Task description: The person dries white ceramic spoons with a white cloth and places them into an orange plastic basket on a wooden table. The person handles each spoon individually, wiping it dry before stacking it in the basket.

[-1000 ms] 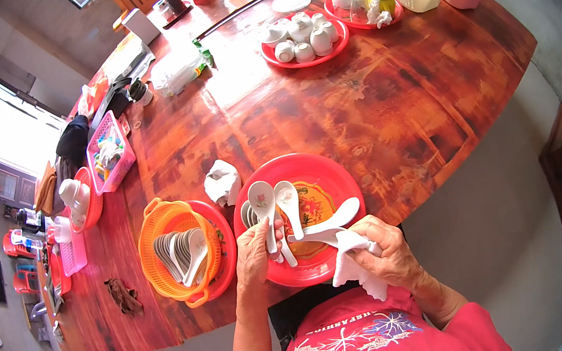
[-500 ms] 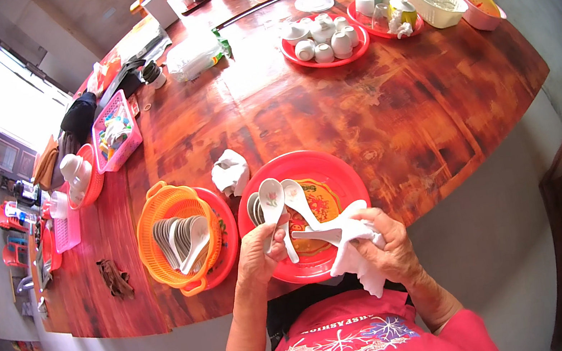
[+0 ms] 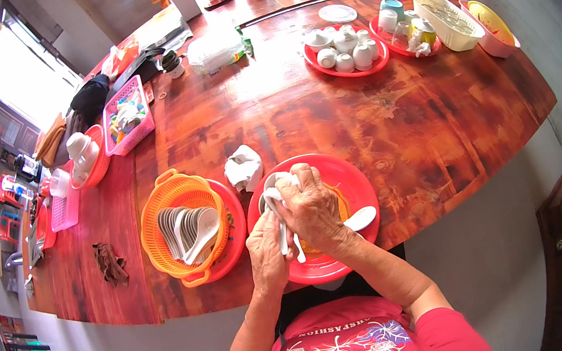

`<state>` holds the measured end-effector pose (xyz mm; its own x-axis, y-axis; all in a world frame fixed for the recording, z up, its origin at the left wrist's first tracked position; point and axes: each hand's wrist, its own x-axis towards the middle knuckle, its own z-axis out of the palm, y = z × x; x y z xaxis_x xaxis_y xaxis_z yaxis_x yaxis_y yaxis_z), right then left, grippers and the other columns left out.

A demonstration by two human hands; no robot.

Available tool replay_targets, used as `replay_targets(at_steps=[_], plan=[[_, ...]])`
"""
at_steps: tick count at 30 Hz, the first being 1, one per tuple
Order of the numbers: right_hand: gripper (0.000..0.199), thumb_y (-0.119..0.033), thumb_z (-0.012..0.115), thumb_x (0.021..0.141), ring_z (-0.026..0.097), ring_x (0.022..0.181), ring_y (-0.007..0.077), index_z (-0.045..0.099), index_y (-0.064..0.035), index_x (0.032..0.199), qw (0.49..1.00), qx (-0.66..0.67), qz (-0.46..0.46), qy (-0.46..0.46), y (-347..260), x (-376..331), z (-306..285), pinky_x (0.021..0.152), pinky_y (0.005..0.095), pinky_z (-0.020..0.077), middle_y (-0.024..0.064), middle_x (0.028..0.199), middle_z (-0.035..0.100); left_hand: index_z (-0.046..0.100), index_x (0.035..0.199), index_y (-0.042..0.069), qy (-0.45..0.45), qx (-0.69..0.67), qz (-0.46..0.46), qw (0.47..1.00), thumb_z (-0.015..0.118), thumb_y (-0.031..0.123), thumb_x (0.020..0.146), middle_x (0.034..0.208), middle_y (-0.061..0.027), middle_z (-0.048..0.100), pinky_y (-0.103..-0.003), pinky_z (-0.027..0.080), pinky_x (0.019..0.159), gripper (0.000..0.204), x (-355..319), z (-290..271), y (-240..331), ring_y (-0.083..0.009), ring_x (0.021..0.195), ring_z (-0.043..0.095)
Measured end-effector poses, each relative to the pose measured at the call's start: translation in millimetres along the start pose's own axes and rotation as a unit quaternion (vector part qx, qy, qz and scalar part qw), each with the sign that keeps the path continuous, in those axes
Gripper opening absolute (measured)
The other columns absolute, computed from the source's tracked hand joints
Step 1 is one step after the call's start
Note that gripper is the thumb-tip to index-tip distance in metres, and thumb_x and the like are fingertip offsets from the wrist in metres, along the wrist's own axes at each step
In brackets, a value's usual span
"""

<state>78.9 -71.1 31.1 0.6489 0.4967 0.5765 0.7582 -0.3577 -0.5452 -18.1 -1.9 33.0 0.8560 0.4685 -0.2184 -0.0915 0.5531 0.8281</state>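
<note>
My left hand [image 3: 267,249] is closed around the handle of a white soup spoon [image 3: 283,237] over the red round tray [image 3: 357,175]. Reaching across it, my right hand [image 3: 316,208] presses a white cloth [image 3: 271,195] against the spoon's bowl, which is mostly covered. Another white spoon [image 3: 361,218] lies at the tray's right side, beside my right wrist. Other spoons in this tray are largely hidden by my hands. To the left, an orange strainer basket [image 3: 151,227] holds a row of nested white spoons [image 3: 187,229] and stands on a second red tray [image 3: 235,218].
A crumpled white cloth [image 3: 243,168] sits just behind the tray; a brown rag [image 3: 111,263] lies at the left. Farther back are a red plate of white cups [image 3: 347,49], a cream basket [image 3: 450,19] and a pink basket [image 3: 126,116]. The table's front edge runs close to me.
My right hand has moved left with the cloth onto the spoon in my left hand. The spoon it held with the cloth is now down at the tray's right side. The view has shifted slightly.
</note>
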Motion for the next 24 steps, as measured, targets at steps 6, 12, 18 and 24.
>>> replay_targets(at_steps=[6, 12, 18, 24], plan=[[0.024, -0.013, 0.066, 0.073, 0.055, 0.089, 0.0305, 0.062, -0.0044, 0.095, 0.995, 0.042, -0.048, -0.082, -6.0, -13.7, -3.0, 0.07, 0.0409, 0.0486, 0.0142, 0.099, 0.051, 0.054, 0.09, 0.004, 0.041, 0.068, 0.031, 0.996, 0.038, 0.032, 0.1, 0.058, 0.0017, 0.048, -0.018, 0.027, 0.035, 0.034, 1.3, -7.6, -8.6, -0.0043, 0.039, 0.037], [0.025, -0.014, 0.068, 0.07, 0.056, 0.088, 0.0282, 0.064, -0.0075, 0.094, 0.99, -0.051, -0.113, 0.072, 2.2, 15.4, -2.6, 0.064, 0.037, 0.0501, 0.0132, 0.098, 0.052, 0.054, 0.09, 0.006, 0.016, 0.094, -0.032, 0.995, 0.045, 0.031, 0.098, 0.056, 0.0022, 0.045, -0.019, 0.027, 0.035, 0.028, -6.0, 3.3, -8.7, -0.0045, 0.038, 0.034], [0.024, -0.012, 0.066, 0.083, 0.061, 0.079, 0.017, 0.06, -0.0081, 0.106, 0.935, 0.312, 0.16, 0.043, 16.5, 14.9, 4.2, 0.065, 0.0279, 0.051, 0.0087, 0.095, 0.056, 0.054, 0.095, 0.005, 0.009, 0.092, -0.001, 0.996, 0.046, 0.026, 0.099, 0.056, 0.0026, 0.046, -0.019, 0.029, 0.035, 0.023, -6.8, 7.5, -8.3, -0.0041, 0.038, 0.036], [0.022, -0.01, 0.059, 0.089, 0.058, 0.081, 0.0074, 0.057, -0.0035, 0.11, 0.753, 0.546, 0.347, -0.121, 13.2, -17.3, 9.7, 0.069, 0.0225, 0.0484, 0.0012, 0.09, 0.062, 0.056, 0.097, 0.004, 0.054, 0.147, 0.066, 0.985, 0.045, 0.03, 0.099, 0.056, 0.0035, 0.046, -0.018, 0.031, 0.036, 0.028, -0.9, 5.4, -15.0, -0.0031, 0.041, 0.04]])
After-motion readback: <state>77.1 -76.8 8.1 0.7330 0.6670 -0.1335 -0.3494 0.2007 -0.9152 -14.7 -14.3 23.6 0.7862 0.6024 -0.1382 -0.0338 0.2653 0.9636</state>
